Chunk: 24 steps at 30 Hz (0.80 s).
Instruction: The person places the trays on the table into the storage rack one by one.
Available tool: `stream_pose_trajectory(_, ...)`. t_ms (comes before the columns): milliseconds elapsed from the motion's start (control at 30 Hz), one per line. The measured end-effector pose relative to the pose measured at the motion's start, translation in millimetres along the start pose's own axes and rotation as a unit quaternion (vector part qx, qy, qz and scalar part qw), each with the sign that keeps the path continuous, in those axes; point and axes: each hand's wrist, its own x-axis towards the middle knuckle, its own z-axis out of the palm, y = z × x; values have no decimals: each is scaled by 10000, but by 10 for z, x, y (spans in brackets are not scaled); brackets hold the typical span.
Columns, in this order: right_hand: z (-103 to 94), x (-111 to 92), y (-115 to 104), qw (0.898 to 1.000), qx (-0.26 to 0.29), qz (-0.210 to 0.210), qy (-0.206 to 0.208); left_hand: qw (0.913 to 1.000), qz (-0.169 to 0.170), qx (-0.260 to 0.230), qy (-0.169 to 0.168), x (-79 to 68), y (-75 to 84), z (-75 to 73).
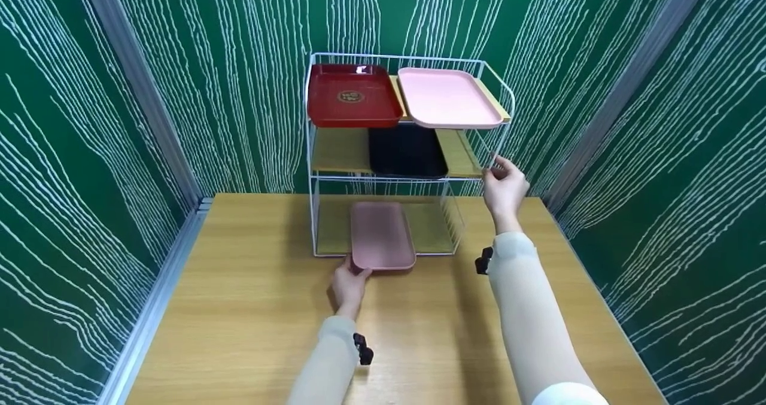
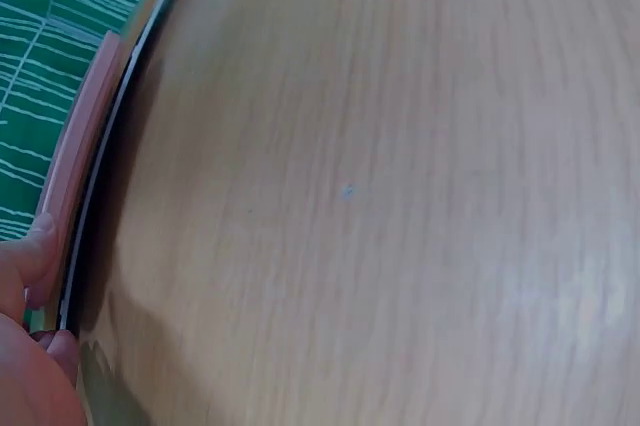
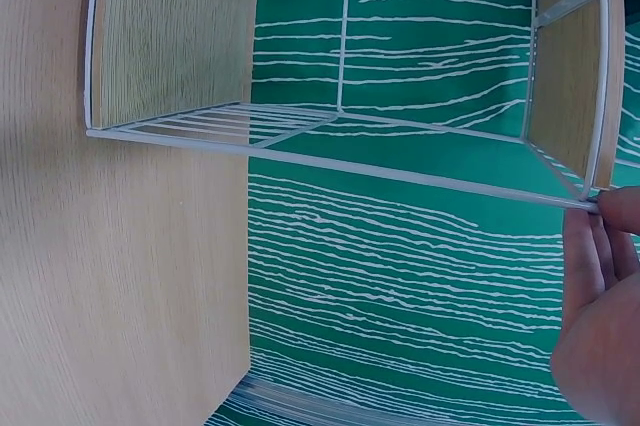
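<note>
A three-tier white wire rack [image 1: 312, 154] with wooden shelf boards stands on the table. On its bottom shelf lies a small pink tray [image 1: 383, 234], its front end sticking out past the shelf edge. My left hand [image 1: 349, 286] holds that tray's front left corner; in the left wrist view the thumb [image 2: 38, 246] touches the tray's side and other fingers lie lower, near the shelf's wire. With my right hand [image 1: 505, 188] I pinch the rack's right front upright at the middle shelf, seen closely in the right wrist view, where fingertips [image 3: 580, 241] meet the wire.
The top shelf carries a dark red tray [image 1: 353, 97] with a gold emblem and a larger pink tray [image 1: 452, 97]. A black tray [image 1: 407, 151] lies on the middle shelf. The wooden table [image 1: 251, 321] is enclosed by green walls [image 1: 239, 64] with white streaks.
</note>
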Motion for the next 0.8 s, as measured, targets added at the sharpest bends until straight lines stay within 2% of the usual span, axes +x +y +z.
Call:
stream_pose_trajectory(433,0,11,-30,9999,119,60,26,9992,-18,89,387,59,56,97)
stream_pose_trajectory(633,-1,12,-23,9998,-144,-54,144,9972,-126,366,638,97,81,116)
stream_pose_trajectory(800,1,-7,-7,9999,-74,-9,113,9965,-246,605,517,96,128,78)
